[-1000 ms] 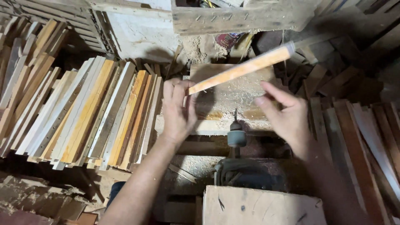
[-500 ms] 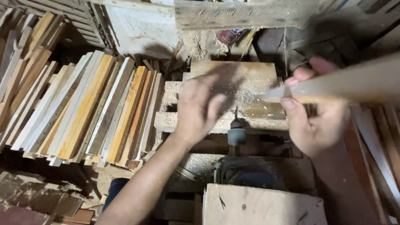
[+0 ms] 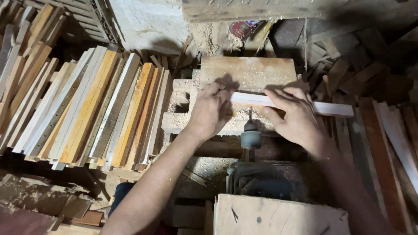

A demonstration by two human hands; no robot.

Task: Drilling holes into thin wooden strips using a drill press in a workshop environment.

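My left hand and right hand, fingers curled, pinch a pale wood strip lying flat across the sawdust-covered block, just above the drill bit, poss. touching it. Stacked slats lie left of block.

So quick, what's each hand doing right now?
Left hand: closed on one end of the pale wooden strip.
Right hand: fingers pressed down on the same strip.
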